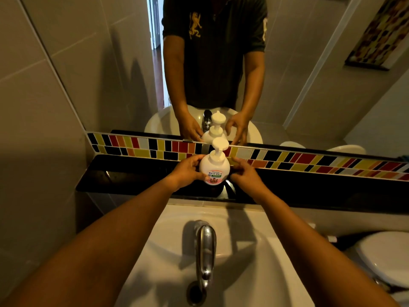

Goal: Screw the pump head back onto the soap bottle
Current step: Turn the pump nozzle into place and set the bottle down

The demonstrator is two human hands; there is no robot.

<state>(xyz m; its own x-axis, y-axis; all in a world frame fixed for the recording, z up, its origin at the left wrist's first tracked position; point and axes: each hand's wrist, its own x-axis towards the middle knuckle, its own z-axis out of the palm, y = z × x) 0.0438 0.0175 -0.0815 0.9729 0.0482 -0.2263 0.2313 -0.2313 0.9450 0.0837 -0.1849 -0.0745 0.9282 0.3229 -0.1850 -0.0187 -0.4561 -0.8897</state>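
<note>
The light is dim and warm, coming from above. The tap (205, 249) throws a soft shadow into the white sink (254, 273). The black shelf (132, 180) carries faint glare. Wide-angle distortion bends the mirror (110, 63) edges, and the corners look soft.

Bare forearms; mirror (221, 63) shows dark short-sleeved shirt (212, 63) with yellow emblem (195, 25).

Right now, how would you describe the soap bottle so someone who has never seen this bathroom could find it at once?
Start at the white sink with its chrome tap, then look past it to the black ledge under the strip of coloured tiles. The bottle stands there between the left hand and the right hand. It is round and white, with a pump head and a printed label; its double above is only a mirror reflection.
</note>
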